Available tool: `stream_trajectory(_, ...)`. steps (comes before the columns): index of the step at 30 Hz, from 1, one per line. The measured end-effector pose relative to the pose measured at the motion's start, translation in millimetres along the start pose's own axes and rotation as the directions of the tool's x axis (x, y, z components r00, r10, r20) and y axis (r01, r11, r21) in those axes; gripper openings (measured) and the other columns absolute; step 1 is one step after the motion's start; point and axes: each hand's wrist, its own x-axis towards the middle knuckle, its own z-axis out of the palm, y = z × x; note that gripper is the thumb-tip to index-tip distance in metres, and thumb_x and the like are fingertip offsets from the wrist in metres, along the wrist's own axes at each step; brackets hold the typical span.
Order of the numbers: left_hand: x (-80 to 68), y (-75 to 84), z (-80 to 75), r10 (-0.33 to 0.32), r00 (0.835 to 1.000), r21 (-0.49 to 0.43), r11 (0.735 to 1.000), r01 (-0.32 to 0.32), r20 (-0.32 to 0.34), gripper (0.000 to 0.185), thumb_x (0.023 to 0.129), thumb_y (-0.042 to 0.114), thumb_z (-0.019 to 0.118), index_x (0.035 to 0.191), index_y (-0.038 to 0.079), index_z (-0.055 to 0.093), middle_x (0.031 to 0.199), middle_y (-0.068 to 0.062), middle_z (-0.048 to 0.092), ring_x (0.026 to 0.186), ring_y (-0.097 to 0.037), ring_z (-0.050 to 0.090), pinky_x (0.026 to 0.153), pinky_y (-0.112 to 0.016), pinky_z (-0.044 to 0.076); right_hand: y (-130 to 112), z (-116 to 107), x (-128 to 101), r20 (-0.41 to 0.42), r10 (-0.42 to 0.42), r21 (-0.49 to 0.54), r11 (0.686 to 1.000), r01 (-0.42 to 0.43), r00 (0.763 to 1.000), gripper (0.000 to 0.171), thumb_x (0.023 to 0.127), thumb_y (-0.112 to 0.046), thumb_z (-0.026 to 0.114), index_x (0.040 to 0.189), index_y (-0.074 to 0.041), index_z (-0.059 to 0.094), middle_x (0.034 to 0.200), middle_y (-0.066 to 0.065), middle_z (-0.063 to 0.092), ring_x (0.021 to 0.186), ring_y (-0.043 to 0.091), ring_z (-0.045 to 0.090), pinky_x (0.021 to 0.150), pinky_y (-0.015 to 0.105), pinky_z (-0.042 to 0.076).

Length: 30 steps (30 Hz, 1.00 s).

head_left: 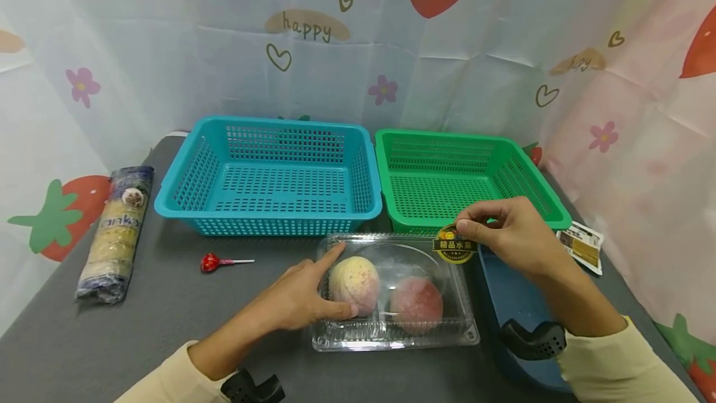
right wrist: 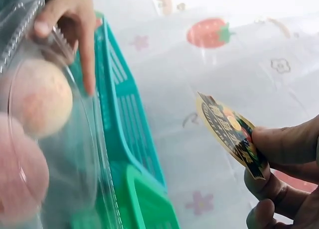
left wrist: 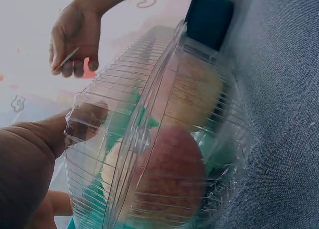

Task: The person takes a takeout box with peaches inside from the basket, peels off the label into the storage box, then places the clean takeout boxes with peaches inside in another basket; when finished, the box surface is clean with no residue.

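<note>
A: Where is the sticker point(head_left: 454, 245) relative to the fingers?

B: The right hand point(head_left: 511, 235) pinches it at its upper edge, between the thumb and the first finger. It hangs at the far right corner of the clear box point(head_left: 467, 303). From the head view I cannot tell if it touches the lid or not.

A: And the left hand point(head_left: 299, 300)?

B: It rests on the left end of the box. The first finger is straight along the lid, and the thumb presses on the front side, near the pale fruit point(head_left: 354, 277). The other fingers are curled under, holding nothing. A pink fruit point(head_left: 416, 303) lies just beside the pale one, in the right half.

A: What does the right wrist view add?

B: There the sticker point(right wrist: 230, 133) is in the air, apart from the box, and its printed face is visible, held by the fingers point(right wrist: 286, 147) at one end. The left wrist view shows the sticker only as a thin line in the right hand point(left wrist: 72, 37), but it shows the ribbed wall of the box point(left wrist: 124, 89) from very near.

A: What is around the box?

B: Behind it stand a blue basket point(head_left: 268, 174) and a green basket point(head_left: 464, 178), side by side on the worktop point(head_left: 168, 303). A lollipop point(head_left: 212, 262) lies to the left, and further left a long packet point(head_left: 116, 234). A small sachet point(head_left: 582, 246) lies at the right.
</note>
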Motion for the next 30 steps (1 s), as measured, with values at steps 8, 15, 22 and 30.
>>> stream_trajectory(8, 0.3, -1.9, -0.2, 0.004, 1.000, 0.000, 1.000, -0.004, 0.001, 0.103, 0.071, 0.053, 0.081, 0.154, 0.021, 0.029, 0.100, -0.012, 0.056, 0.087, -0.022, 0.052, 0.074, -0.046, 0.047, 21.4, -24.3, -8.8, 0.013, 0.025, -0.029, 0.999, -0.024, 1.000, 0.013, 0.091, -0.004, 0.066, 0.097, 0.005, 0.072, 0.088, 0.012, 0.068, 0.074, 0.017, 0.065, 0.063, 0.029, 0.055)
stream_trajectory(15, -0.1, -0.6, 0.9, 0.006, 1.000, -0.010, 1.000, -0.006, 0.006, 0.104, 0.071, 0.054, 0.081, 0.154, 0.021, 0.028, 0.101, -0.013, 0.056, 0.087, -0.022, 0.051, 0.073, -0.047, 0.047, 47.3, -45.5, -19.6, 0.042, 0.065, 0.023, 0.998, -0.066, 0.997, 0.014, 0.092, -0.001, 0.065, 0.099, 0.010, 0.070, 0.085, 0.007, 0.070, 0.080, 0.015, 0.064, 0.069, 0.025, 0.054)
stream_trajectory(22, 0.9, 0.6, 0.8, -0.001, 1.000, 0.003, 1.000, 0.001, -0.002, 0.104, 0.071, 0.054, 0.081, 0.154, 0.022, 0.028, 0.102, -0.013, 0.056, 0.089, -0.023, 0.052, 0.076, -0.047, 0.047, 71.8, -59.0, -31.3, 0.037, 0.161, 0.052, 0.985, -0.162, 0.986, 0.017, 0.094, -0.005, 0.064, 0.100, 0.009, 0.070, 0.087, 0.006, 0.071, 0.081, 0.016, 0.063, 0.073, 0.023, 0.051)
stream_trajectory(30, -1.0, 1.6, 0.6, 0.002, 1.000, -0.002, 1.000, -0.002, -0.003, 0.104, 0.071, 0.054, 0.081, 0.154, 0.022, 0.028, 0.106, -0.015, 0.056, 0.094, -0.025, 0.053, 0.080, -0.050, 0.047, 104.0, -66.0, -41.1, 0.062, 0.215, 0.068, 0.973, -0.219, 0.975, 0.018, 0.095, -0.006, 0.061, 0.102, 0.009, 0.069, 0.090, 0.004, 0.071, 0.084, 0.014, 0.064, 0.074, 0.025, 0.052)
